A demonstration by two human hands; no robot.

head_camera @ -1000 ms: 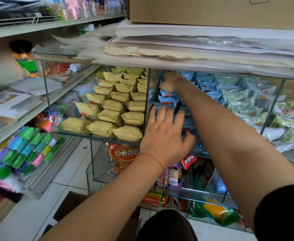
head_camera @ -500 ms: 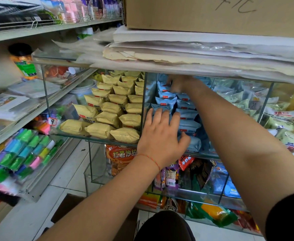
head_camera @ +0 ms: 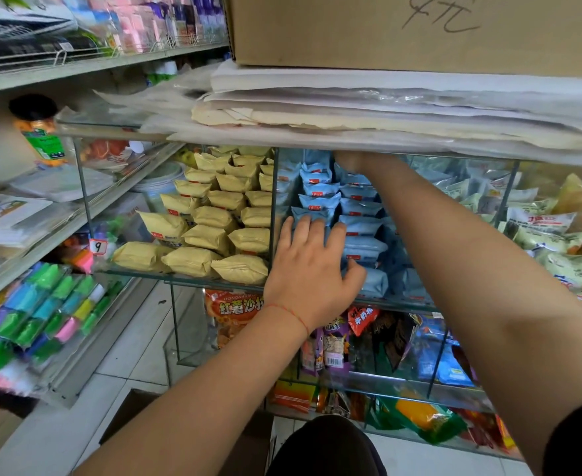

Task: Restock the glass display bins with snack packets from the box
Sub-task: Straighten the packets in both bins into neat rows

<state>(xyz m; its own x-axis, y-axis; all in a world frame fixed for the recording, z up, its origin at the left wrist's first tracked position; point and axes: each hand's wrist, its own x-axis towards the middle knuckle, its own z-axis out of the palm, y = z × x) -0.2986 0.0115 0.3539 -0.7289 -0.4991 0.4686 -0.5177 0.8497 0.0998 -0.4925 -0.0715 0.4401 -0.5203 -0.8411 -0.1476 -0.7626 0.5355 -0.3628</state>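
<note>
Rows of blue snack packets (head_camera: 358, 219) fill the middle glass bin (head_camera: 275, 187). My left hand (head_camera: 312, 273) lies flat with fingers spread on the front blue packets, holding nothing. My right hand (head_camera: 348, 159) reaches deep into the top back of the same bin; most of it is hidden under the paper-covered shelf above, so its grip is unclear. Yellow snack packets (head_camera: 214, 218) fill the bin to the left. A cardboard box (head_camera: 403, 29) sits on top, and another box (head_camera: 138, 410) lies on the floor below.
Pale green packets (head_camera: 537, 231) fill the right bin. Lower glass bins (head_camera: 403, 383) hold mixed snacks, including an orange bag (head_camera: 231, 307). Stacked paper sheets (head_camera: 368, 111) cover the bin top. Left shelves carry coloured clay packs (head_camera: 42, 310) and a jar (head_camera: 37, 132).
My right hand has pushed further back and up into the blue bin, now mostly hidden under the shelf. My left hand stays pressed on the front packets.
</note>
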